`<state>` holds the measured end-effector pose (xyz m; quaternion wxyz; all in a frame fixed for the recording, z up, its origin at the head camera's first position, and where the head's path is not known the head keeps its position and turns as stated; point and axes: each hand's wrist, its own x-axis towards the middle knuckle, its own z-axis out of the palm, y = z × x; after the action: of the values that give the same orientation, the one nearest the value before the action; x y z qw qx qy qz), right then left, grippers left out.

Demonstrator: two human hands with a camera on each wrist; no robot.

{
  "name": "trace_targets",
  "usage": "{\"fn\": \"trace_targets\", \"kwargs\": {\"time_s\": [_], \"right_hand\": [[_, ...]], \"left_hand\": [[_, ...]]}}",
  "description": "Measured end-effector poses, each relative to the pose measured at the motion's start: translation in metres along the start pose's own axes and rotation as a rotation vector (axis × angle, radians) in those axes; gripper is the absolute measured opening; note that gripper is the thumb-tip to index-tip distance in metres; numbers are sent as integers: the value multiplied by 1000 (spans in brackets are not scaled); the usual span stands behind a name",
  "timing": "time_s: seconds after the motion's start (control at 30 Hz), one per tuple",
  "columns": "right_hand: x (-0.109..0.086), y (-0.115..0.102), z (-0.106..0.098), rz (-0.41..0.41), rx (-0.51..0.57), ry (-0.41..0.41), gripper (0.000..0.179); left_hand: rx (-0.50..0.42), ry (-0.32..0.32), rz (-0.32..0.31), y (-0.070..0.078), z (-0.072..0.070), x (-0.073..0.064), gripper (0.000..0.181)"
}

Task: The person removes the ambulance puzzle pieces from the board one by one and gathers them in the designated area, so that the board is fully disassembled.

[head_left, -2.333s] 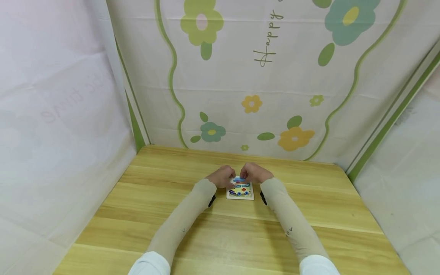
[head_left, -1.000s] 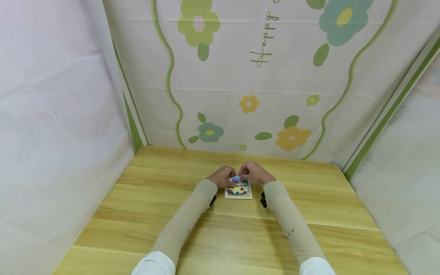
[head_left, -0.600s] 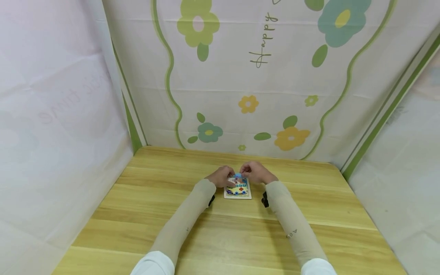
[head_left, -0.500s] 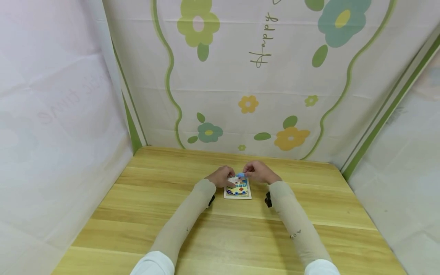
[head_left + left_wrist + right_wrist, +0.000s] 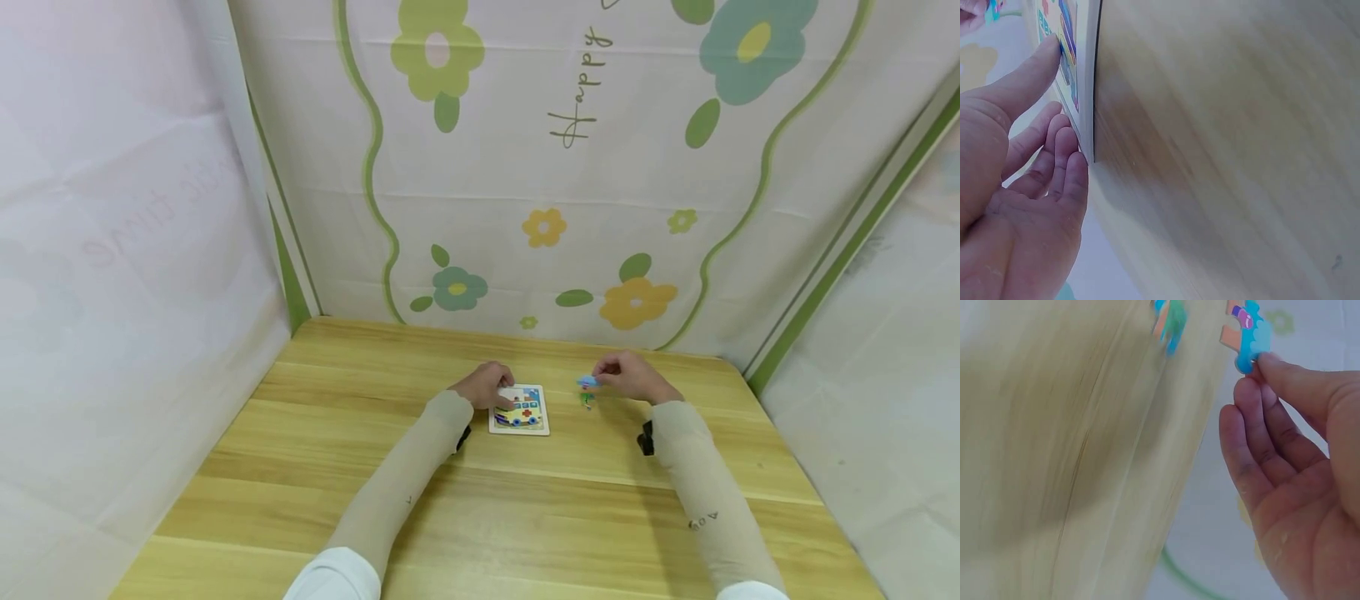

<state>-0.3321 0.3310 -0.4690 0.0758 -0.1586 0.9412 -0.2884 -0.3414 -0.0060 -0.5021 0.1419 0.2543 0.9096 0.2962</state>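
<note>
A small square jigsaw puzzle board (image 5: 520,432) with an ambulance picture and a pale rim lies on the wooden table. My left hand (image 5: 486,386) holds it at its left side. In the left wrist view, the thumb (image 5: 1038,69) presses on the picture, and the other fingers meet the board's edge. To the right of the board, my right hand (image 5: 633,377) pinches a blue puzzle piece (image 5: 1254,337) between thumb and fingertips. Just below that piece in the head view, a second puzzle piece (image 5: 587,400), mostly green, lies on the table.
The wooden table (image 5: 465,533) reaches back to a white cloth wall (image 5: 480,167) printed with flowers. White cloth also hangs on the left and right sides.
My right hand has lifted the blue puzzle piece off the board's top and carried it right, over beside the green piece, which now shows. My left hand stays at the board.
</note>
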Motion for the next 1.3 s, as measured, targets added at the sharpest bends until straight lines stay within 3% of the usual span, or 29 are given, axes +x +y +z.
{"fn": "trace_targets", "kwargs": {"time_s": [0.33,0.57,1.3], "right_hand": [[-26,37,-19,52,-7,-3,17],[-29,50,-15,113,-5,-11,17],[-25,51,-4,192,-28,-42,17]], "left_hand": [[-12,2,-10,-2,3,3,40],[-17,-6,-15,-2,3,3,41],[6,-1,-3,-5,3,6,40]]}}
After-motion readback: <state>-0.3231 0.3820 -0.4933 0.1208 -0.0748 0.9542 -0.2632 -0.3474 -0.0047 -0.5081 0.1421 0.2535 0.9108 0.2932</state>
